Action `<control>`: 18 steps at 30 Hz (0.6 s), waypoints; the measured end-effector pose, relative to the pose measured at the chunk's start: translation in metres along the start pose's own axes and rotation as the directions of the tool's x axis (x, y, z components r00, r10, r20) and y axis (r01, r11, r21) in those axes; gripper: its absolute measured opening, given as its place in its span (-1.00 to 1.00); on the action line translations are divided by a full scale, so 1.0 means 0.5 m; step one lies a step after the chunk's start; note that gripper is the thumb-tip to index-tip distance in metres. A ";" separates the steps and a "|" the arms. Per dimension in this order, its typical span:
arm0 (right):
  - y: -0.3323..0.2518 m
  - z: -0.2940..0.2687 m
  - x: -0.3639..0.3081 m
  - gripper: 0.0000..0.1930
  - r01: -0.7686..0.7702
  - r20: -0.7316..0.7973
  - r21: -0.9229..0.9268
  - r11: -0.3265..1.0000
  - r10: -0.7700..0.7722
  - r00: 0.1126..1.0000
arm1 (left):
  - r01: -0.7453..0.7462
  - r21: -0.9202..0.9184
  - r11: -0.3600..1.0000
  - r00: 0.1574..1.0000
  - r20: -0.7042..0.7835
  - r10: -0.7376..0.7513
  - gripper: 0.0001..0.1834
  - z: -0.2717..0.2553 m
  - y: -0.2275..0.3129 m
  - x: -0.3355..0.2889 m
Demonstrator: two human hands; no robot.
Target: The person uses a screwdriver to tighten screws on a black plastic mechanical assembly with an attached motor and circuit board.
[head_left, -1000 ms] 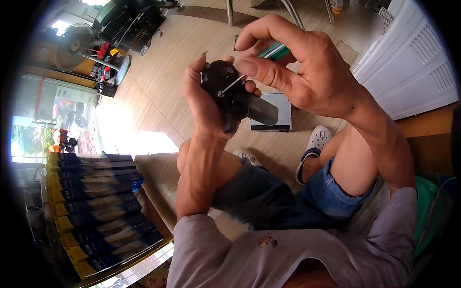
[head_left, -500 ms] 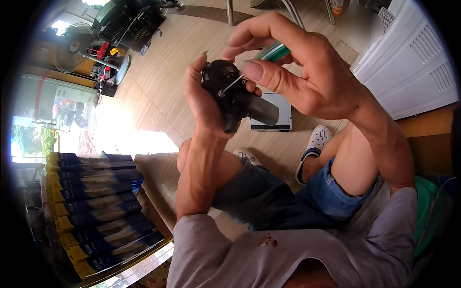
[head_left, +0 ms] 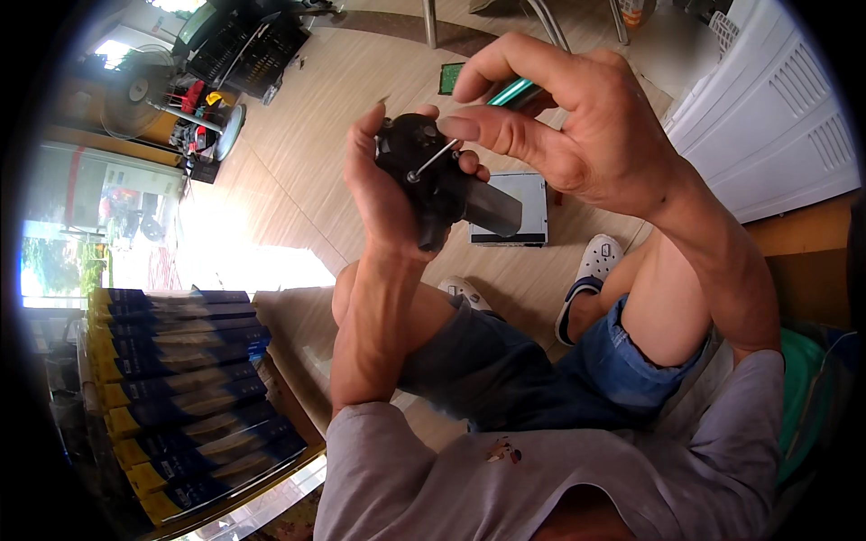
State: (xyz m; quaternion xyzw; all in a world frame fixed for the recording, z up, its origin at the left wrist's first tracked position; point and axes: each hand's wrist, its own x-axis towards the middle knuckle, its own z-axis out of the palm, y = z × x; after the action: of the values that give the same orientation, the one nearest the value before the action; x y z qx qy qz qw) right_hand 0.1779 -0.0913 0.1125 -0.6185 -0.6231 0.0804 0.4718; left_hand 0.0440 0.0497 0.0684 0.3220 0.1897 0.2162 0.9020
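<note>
My left hand (head_left: 382,203) is wrapped round a black housing with a grey cylinder sticking out of its side, which looks like a small motor unit (head_left: 410,137). Its thumb lies along the left edge, and some fingertips show on the far side. In my right hand (head_left: 591,135) is a screwdriver (head_left: 514,92) with a green handle, held between thumb and curled fingers. The thin metal shaft slants down to the left, and its tip meets a screw (head_left: 413,176) on the face of the housing. Part of the handle is hidden by the right hand.
Below the hands, a flat grey box (head_left: 532,209) lies on the tiled floor, with a small green piece (head_left: 449,78) farther off. Packed blue and yellow boxes (head_left: 189,397) stand at the left. A white vented cabinet (head_left: 776,117) is at the right, a fan (head_left: 135,87) at the far left.
My right hand has shifted and its fingers have changed position round the screwdriver handle, uncovering the green piece on the floor. The left hand and the housing have barely moved; the tip stays at the screw.
</note>
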 end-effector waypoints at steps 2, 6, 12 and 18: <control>0.017 0.010 -0.004 -0.71 0.201 -0.138 -0.102 0.974 -0.214 0.967 | 0.001 0.006 1.000 1.000 -0.003 -0.001 -0.46 0.003 0.003 0.000; 0.014 0.020 -0.001 -0.66 0.279 -0.169 -0.005 0.960 -0.276 0.946 | 0.038 -0.133 0.990 0.998 0.049 -0.032 -0.48 0.006 0.012 -0.006; -0.004 0.001 0.004 -0.77 0.229 -0.112 -0.076 0.970 -0.237 0.965 | -0.001 -0.049 0.999 1.000 -0.010 0.001 -0.48 0.010 0.005 -0.004; -0.006 -0.004 -0.003 -0.81 0.138 -0.034 0.035 0.990 -0.137 0.990 | -0.033 -0.030 0.999 0.999 0.018 0.034 -0.46 0.007 -0.004 0.005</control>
State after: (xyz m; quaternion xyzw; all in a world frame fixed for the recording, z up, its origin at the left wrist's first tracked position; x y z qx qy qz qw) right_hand 0.1770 -0.0944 0.1151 -0.5665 -0.6551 0.0493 0.4975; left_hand 0.0483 0.0479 0.0691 0.3137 0.1724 0.2310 0.9047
